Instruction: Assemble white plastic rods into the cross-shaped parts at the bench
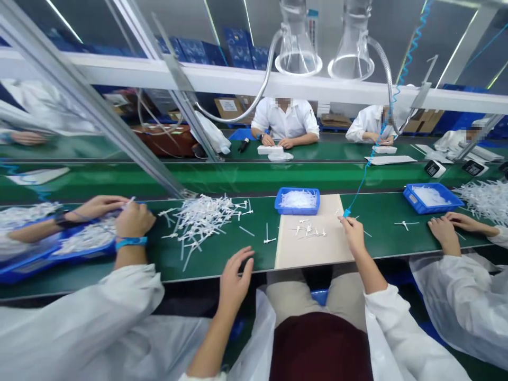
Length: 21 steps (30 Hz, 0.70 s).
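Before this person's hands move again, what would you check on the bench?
Left hand open and empty: ok.
Right hand free: cannot tell; its fingertips sit beside a blue cord end.
Blue tray within reach: ok.
Small white pieces on the beige board spread apart: ok.
White heap on the green belt untangled: not ok.
Co-worker's hand apart from both hands: ok.

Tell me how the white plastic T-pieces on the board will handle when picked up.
The T-pieces are probably very light, given their thin plastic stems. Those stems look fairly stiff, but may snap if forced. The crossbars should limit rolling, though the loose pile suggests they tangle.
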Each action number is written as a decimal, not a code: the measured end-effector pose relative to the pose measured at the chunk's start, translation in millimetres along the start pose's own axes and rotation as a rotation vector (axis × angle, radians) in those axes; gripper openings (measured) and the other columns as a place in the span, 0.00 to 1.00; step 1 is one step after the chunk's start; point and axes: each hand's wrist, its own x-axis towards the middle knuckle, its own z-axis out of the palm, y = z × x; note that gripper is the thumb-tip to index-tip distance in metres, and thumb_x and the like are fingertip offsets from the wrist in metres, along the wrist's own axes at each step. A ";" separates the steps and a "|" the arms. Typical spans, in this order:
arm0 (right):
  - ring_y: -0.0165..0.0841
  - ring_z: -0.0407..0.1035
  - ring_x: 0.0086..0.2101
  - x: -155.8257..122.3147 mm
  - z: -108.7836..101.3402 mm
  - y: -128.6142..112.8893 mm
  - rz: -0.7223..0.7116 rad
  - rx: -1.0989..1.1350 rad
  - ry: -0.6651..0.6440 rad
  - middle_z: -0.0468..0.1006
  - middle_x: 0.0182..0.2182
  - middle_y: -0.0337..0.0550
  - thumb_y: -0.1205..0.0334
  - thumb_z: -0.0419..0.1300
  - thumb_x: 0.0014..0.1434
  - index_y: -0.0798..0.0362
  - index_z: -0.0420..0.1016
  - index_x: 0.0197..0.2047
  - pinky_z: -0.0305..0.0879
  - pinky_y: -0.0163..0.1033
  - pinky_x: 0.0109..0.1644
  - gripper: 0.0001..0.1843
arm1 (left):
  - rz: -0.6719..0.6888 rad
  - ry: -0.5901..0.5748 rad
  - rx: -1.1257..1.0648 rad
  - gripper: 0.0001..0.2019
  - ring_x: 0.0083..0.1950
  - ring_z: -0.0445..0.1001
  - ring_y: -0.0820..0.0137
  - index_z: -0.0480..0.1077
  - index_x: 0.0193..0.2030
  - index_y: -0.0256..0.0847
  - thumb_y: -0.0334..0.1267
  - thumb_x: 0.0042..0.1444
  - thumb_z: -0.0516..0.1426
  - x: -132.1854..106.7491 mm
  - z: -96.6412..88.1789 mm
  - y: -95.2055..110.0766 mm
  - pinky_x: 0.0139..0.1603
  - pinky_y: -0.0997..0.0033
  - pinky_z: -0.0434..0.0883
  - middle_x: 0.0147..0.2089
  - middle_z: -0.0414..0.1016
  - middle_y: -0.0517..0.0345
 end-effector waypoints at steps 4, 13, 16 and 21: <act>0.42 0.75 0.41 -70.2 -13.0 -10.3 -0.032 0.001 -0.130 0.82 0.38 0.47 0.45 0.70 0.63 0.52 0.88 0.34 0.72 0.44 0.49 0.18 | -0.138 -0.219 -0.280 0.15 0.54 0.82 0.55 0.80 0.47 0.48 0.51 0.72 0.55 -45.2 15.1 76.6 0.61 0.49 0.80 0.53 0.82 0.49; 0.52 0.71 0.67 -168.1 -18.0 -35.9 0.151 0.191 -0.405 0.79 0.66 0.50 0.50 0.66 0.70 0.42 0.84 0.63 0.64 0.63 0.74 0.21 | -0.305 -0.588 -0.942 0.15 0.43 0.83 0.61 0.79 0.56 0.48 0.51 0.67 0.64 -65.9 83.8 165.3 0.44 0.62 0.84 0.52 0.82 0.47; 0.53 0.65 0.72 -157.8 -16.8 -39.6 0.255 0.412 -0.459 0.74 0.70 0.48 0.50 0.66 0.70 0.43 0.82 0.65 0.55 0.66 0.79 0.22 | -0.321 -0.596 -0.917 0.11 0.44 0.82 0.63 0.81 0.43 0.43 0.48 0.69 0.63 -41.1 80.9 165.5 0.44 0.68 0.80 0.43 0.83 0.51; 0.52 0.62 0.73 -134.8 -3.5 -39.7 0.392 0.506 -0.396 0.70 0.73 0.46 0.54 0.65 0.72 0.42 0.83 0.64 0.54 0.65 0.80 0.19 | -0.151 -0.667 -0.950 0.10 0.39 0.81 0.67 0.82 0.38 0.41 0.41 0.70 0.63 -11.2 74.5 166.9 0.44 0.73 0.75 0.37 0.84 0.55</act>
